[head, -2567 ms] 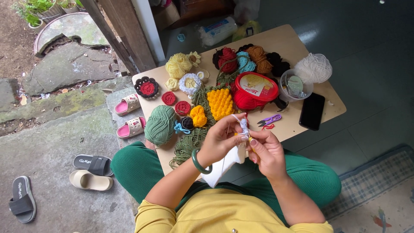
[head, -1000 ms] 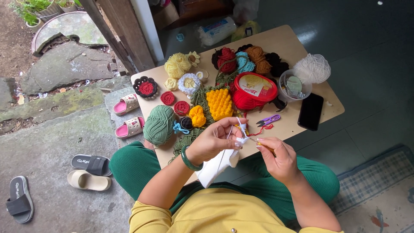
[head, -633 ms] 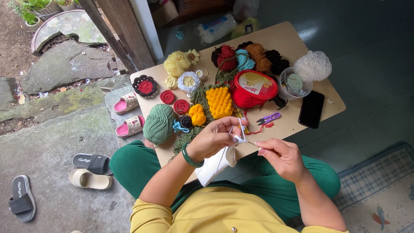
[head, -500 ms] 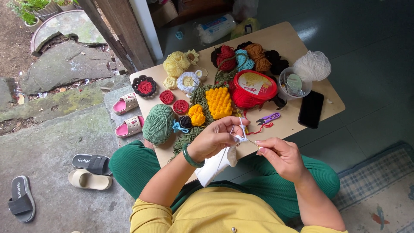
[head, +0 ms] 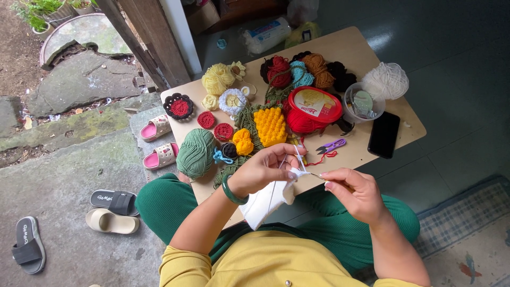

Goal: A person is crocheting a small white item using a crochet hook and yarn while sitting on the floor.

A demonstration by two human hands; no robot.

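Left hand (head: 263,170) clenched in a grip on white crochet piece (head: 268,197) and its yarn (head: 299,157) just off the bench's (head: 372,53) near edge, right hand (head: 355,194) pinching hook (head: 319,176) beside it, green ball (head: 195,153) and purple snips (head: 331,145) on the bench near that edge.

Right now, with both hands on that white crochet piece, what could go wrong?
The hook in the right hand points at the left hand pinching the white piece, so a slip might jab a finger. The white piece hangs past the table edge and could drop if the grip loosens. The black phone lies near the table's edge, where a knock might tip it off.
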